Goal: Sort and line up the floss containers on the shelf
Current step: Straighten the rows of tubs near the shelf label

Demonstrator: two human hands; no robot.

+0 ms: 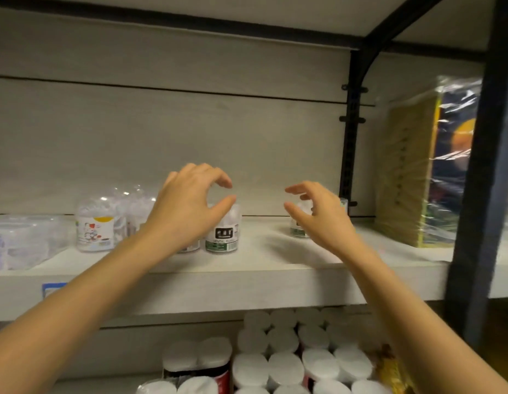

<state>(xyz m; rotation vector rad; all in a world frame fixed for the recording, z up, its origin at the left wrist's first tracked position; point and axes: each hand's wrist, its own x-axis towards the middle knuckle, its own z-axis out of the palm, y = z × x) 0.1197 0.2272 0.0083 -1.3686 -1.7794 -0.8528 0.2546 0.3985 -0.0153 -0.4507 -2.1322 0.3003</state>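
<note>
1. The floss container with the green label (222, 234) stands upright near the middle of the shelf (261, 268), label facing you. Another tub (189, 247) peeks out at its 9 o'clock, just beside it and mostly hidden by your wrist.
2. A second floss container (299, 223) stands well apart at 3 o'clock of the first, a little deeper on the shelf and partly hidden behind your right hand (321, 214).
3. Your left hand (190, 203) hovers over the green-label container. Its fingers (223, 180) and thumb are curved into a wide C and hold nothing.
4. Your right hand has its fingers parted and curved toward the second container, thumb at the tub's 9 o'clock. No grip has closed, and I cannot tell whether any fingertip touches it.
5. Progress, as I judge it, is early. The 2 tubs side by side look like the start of a row, while the 1 at 3 o'clock sits alone across a bare stretch of shelf. You have yet to bring it over, close the gap and square the labels to the front.
6. Further out:
   - At 9 o'clock stands a clear jar with a cartoon label (95, 226); I cannot tell its contents.
   - Clear packs (22, 240) lie beyond the jar.
   - At 3 o'clock a plastic-wrapped pack (417, 177) stands on edge.
   - At 6 o'clock, on the lower level, are white-topped rolls (284, 359).
</note>
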